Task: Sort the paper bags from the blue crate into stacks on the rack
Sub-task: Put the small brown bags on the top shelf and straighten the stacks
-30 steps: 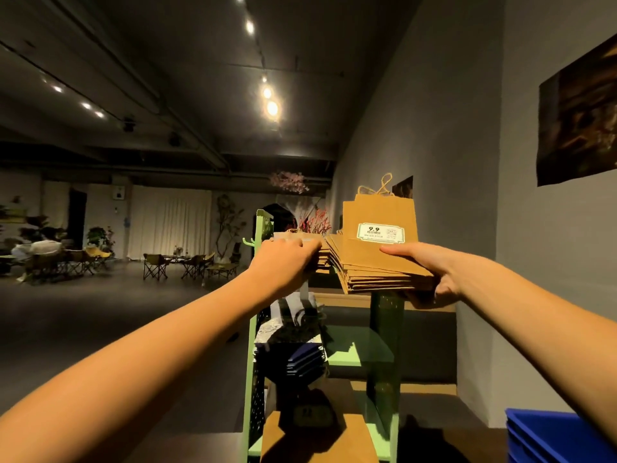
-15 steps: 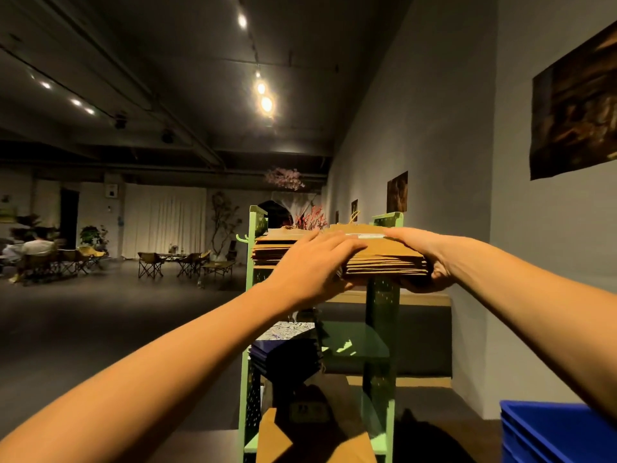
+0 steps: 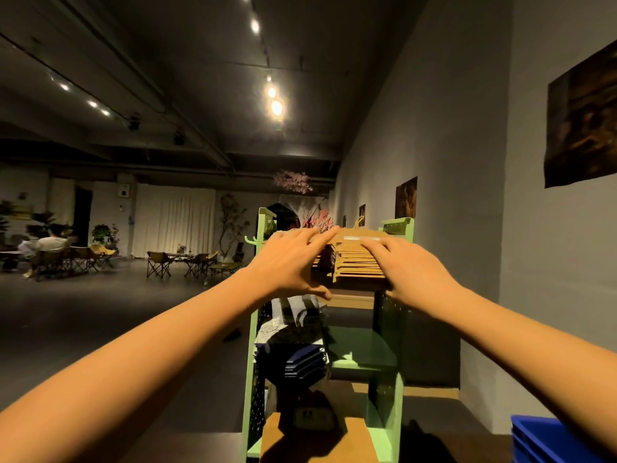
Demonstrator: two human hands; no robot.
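Two hands on one stack. Left hand (image 3: 293, 262): grip open, fingers straight, tips touching the top of the kraft paper bag stack (image 3: 359, 262). Right hand (image 3: 407, 272): grip open as well, fingers flat over the stack's near edge, thumb hidden.

The stack lies flat on the right side of the top shelf of the green rack (image 3: 389, 329), just inside the right side panel. The near edges of the bags are staggered in steps. There is a white label (image 3: 362, 238) on the top bag.

Room: the grey wall (image 3: 467, 195) is close on the rack's right, with open dark floor (image 3: 100, 312) to the left. Folding chairs (image 3: 187, 264) stand well back.

Blue crate (image 3: 547, 439): plastic, only a corner in view at lower right, contents can't be seen.

Rack side panels are perforated metal. On the middle shelf, left side, dark blue bags (image 3: 293, 359) are stacked flat, with black-and-white patterned bags (image 3: 293, 309) above them. More brown kraft bags (image 3: 320, 439) lie on the bottom shelf.
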